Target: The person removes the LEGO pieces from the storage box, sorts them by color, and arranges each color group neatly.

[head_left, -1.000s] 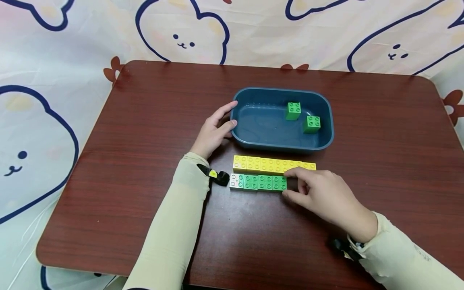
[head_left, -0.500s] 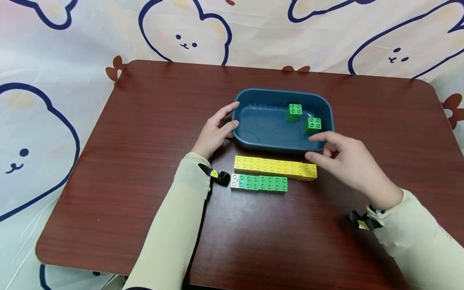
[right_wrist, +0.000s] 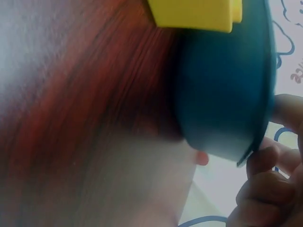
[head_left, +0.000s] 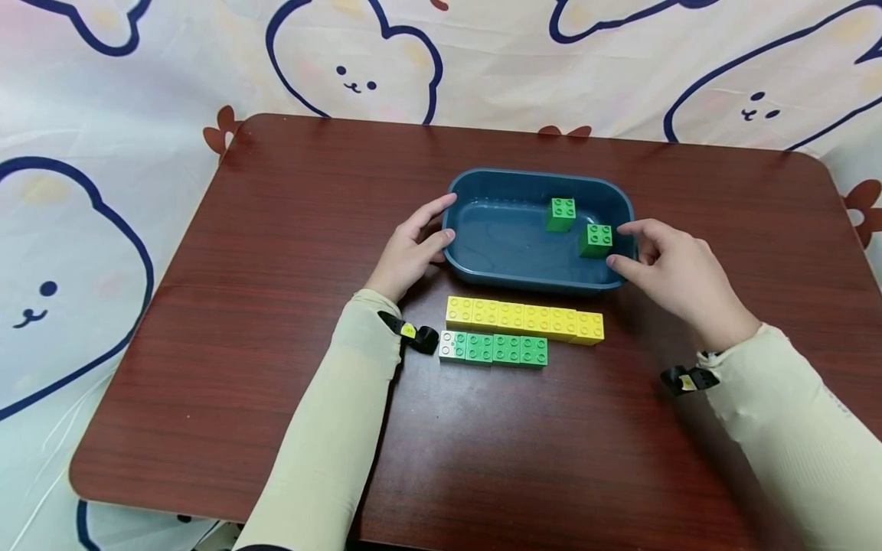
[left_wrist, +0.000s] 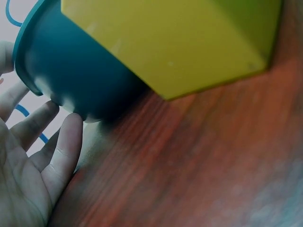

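Observation:
A dark blue plastic bin stands on the table with two green toy bricks inside, one nearer the back and one nearer the right end. My left hand rests against the bin's left end, fingers spread and fairly straight along its wall and rim. At the opposite end my right hand reaches over the rim, thumb and forefinger parted beside the nearer brick and gripping nothing. In the right wrist view its other fingers are bent outside the bin.
In front of the bin lies a row of yellow bricks. Closer to me, a shorter row of green bricks runs alongside it, glare whitening its left end. The brown table meets a patterned cloth at the back.
My right hand has moved from the right end of the green row, up past the yellow row, to the bin's right rim. The left hand stays at the bin.

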### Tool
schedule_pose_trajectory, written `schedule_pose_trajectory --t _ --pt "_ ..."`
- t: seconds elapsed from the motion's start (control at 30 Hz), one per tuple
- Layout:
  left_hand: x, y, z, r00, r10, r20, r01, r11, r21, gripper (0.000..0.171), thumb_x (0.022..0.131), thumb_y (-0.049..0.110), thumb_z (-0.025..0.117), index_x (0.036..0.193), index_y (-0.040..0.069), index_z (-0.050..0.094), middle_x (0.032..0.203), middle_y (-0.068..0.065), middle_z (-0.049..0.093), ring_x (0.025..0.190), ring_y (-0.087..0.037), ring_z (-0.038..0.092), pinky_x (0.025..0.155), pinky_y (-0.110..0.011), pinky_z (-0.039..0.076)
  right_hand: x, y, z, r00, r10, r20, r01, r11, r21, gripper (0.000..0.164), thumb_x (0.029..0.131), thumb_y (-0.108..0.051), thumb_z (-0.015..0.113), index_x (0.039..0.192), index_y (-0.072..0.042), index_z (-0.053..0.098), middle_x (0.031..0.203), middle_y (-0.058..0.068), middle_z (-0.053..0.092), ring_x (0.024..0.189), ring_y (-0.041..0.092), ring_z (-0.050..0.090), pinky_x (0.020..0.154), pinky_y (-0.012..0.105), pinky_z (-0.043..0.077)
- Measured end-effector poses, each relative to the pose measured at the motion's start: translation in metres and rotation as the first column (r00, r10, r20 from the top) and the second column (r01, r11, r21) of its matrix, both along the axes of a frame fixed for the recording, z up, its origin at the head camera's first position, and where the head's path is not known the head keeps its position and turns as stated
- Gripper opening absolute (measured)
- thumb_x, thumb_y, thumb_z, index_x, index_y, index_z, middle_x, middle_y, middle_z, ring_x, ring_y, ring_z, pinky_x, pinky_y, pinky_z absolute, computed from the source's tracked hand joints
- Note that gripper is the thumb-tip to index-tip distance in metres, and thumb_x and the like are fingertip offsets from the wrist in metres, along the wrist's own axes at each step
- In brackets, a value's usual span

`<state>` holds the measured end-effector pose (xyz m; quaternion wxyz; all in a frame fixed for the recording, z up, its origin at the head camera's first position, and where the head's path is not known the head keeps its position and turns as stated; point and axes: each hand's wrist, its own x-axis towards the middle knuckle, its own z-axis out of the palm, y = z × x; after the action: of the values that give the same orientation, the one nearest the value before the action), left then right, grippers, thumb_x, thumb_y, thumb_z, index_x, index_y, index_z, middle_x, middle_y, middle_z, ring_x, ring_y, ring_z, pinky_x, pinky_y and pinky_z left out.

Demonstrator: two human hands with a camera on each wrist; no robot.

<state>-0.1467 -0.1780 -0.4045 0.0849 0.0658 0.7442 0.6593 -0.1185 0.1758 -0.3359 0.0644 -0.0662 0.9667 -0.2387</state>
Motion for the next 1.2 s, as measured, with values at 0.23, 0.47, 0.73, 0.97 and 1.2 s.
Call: schedule_pose_trajectory --t 0.23,0.47,0.73,0.97,1.2 --pt "0.014 0.004 0.028 1.000 -0.004 0.012 0.004 1.000 -0.021 0.052 0.102 0.012 0.055 0.152 0.015 0.045 0.149 -0.014 0.050 0.116 -0.026 0.059 0.087 -0.044 0.055 -0.016 0.002 -0.005 0.996 0.021 0.090 -0.022 1.000 0.011 0.058 0.096 -0.037 0.066 0.144 -0.009 0.051 0.110 0.019 0.055 0.093 0.034 0.051 0.066 0.046 0.047" --pt "0.013 0.005 0.026 1.000 -0.008 0.008 0.008 1.000 -0.006 0.051 0.102 0.011 0.055 0.152 0.015 0.046 0.149 -0.015 0.050 0.118 -0.030 0.059 0.088 -0.047 0.055 -0.030 -0.001 -0.006 0.988 0.043 0.146 -0.050 0.998 0.040 0.056 0.099 -0.035 0.061 0.146 -0.009 0.049 0.112 0.024 0.058 0.091 0.035 0.052 0.067 0.045 0.048" --pt "0.013 0.007 0.026 1.000 -0.010 0.007 0.010 1.000 -0.001 0.051 0.102 0.011 0.055 0.152 0.015 0.046 0.148 -0.015 0.050 0.117 -0.029 0.059 0.087 -0.046 0.055 -0.032 -0.003 -0.007 0.989 0.057 0.138 -0.062 0.998 0.030 0.048 0.098 -0.030 0.065 0.137 -0.003 0.058 0.125 0.027 0.051 0.104 0.039 0.048 0.080 0.054 0.048" --pt "0.013 0.007 0.027 1.000 -0.007 0.007 0.007 1.000 -0.004 0.051 0.102 0.011 0.055 0.152 0.014 0.046 0.148 -0.015 0.050 0.114 -0.027 0.060 0.087 -0.047 0.055 -0.025 -0.003 -0.003 0.999 0.015 0.035 -0.014 0.999 -0.031 0.045 0.095 -0.029 0.070 0.129 0.000 0.063 0.144 0.027 0.036 0.115 0.042 0.043 0.091 0.061 0.045" --pt "0.013 0.005 0.026 1.000 0.001 0.009 -0.001 1.000 -0.016 0.051 0.102 0.011 0.055 0.152 0.015 0.046 0.148 -0.014 0.051 0.114 -0.026 0.060 0.087 -0.046 0.055 -0.011 -0.005 0.008 0.999 -0.006 -0.038 0.003 0.997 -0.081 0.047 0.093 -0.033 0.072 0.129 -0.003 0.065 0.131 0.021 0.045 0.108 0.037 0.046 0.080 0.052 0.047"
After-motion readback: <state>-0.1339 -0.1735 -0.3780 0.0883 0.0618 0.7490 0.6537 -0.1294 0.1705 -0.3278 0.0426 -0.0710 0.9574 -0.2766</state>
